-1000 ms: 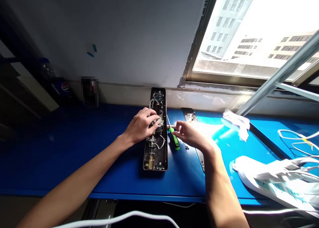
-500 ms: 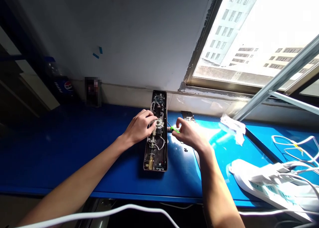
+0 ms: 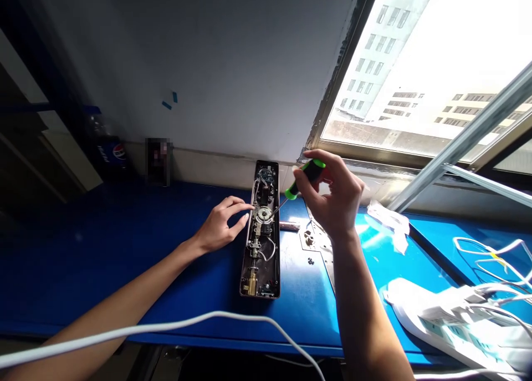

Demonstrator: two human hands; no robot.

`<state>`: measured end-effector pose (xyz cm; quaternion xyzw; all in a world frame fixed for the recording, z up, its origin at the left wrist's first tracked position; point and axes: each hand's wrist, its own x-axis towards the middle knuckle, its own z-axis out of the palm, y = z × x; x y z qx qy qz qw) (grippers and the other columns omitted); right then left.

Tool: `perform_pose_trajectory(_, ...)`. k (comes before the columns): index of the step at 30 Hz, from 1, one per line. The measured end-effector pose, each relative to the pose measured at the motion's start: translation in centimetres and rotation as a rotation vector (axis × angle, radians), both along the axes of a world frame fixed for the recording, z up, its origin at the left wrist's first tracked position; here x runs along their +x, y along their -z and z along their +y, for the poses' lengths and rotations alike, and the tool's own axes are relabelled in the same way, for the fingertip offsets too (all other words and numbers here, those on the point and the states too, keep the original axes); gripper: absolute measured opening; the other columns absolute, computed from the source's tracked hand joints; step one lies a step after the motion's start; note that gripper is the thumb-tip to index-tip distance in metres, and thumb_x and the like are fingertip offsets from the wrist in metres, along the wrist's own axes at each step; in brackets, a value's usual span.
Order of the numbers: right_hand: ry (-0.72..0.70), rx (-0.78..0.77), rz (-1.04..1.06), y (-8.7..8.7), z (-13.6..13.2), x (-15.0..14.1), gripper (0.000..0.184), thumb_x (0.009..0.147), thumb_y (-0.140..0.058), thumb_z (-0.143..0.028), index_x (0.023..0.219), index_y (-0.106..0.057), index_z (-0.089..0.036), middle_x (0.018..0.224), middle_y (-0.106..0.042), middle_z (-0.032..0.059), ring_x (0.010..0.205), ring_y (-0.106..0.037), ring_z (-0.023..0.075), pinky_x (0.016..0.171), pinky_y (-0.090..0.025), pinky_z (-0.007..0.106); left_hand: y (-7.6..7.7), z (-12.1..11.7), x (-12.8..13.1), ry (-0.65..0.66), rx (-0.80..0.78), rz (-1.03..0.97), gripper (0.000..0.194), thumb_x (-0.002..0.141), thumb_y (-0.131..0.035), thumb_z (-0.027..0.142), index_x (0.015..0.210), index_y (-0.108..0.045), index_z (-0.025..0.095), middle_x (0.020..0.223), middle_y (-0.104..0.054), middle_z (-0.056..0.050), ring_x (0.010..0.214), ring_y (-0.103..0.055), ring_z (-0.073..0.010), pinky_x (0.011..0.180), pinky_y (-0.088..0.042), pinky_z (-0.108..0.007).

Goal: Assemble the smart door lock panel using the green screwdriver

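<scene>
A long dark housing [image 3: 261, 270], opened up, lies lengthwise on the blue bench [image 3: 103, 259], showing wires, a round metal part and a brass piece. My left hand [image 3: 220, 224] rests against its left edge, fingers stretched out and apart, holding nothing. My right hand [image 3: 337, 192] is raised above the bench and grips a screwdriver with a green and black handle [image 3: 305, 177]. Its thin shaft slants down-left toward the round metal part in the housing.
A flat metal plate [image 3: 320, 242] and small dark screws [image 3: 310, 261] lie right of the housing. Crumpled clear plastic [image 3: 388, 217] lies further right; white power strips with cables [image 3: 457, 309] sit at the right. A soda bottle [image 3: 108, 148] stands at the back left. A white cable [image 3: 145, 328] crosses the front.
My right hand picked the screwdriver up off the bench and lifted it, tip now pointing into the housing. My left hand slid off the inner parts to the housing's left edge.
</scene>
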<state>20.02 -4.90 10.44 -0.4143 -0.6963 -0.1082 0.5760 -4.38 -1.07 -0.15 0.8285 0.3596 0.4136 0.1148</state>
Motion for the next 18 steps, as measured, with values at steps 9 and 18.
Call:
perform_pose_trajectory(9, -0.206, -0.023, -0.116, 0.1, 1.6, -4.7, 0.023, 0.096, -0.068, -0.029, 0.118, -0.074, -0.023, 0.096, -0.076, 0.0, 0.065, -0.06, 0.0096, 0.074, -0.059, 0.028, 0.4, -0.4, -0.7, 0.119, -0.046, 0.016, 0.027, 0.094, -0.066, 0.028, 0.119, -0.076, 0.022, 0.126, -0.061, -0.009, 0.112, -0.065, -0.0225, 0.104, -0.057, -0.042)
perform_pose_trajectory(18, -0.157, -0.006, -0.13, 0.2, 1.3, -4.5, 0.024, 0.097, -0.067, -0.031, 0.119, -0.074, -0.025, 0.093, -0.076, 0.0005, 0.071, -0.067, 0.0125, 0.077, -0.06, 0.03, 0.7, -0.5, -0.5, 0.131, -0.079, 0.026, 0.033, 0.093, -0.071, 0.032, 0.125, -0.075, 0.024, 0.131, -0.056, -0.01, 0.115, -0.062, -0.0241, 0.107, -0.056, -0.045)
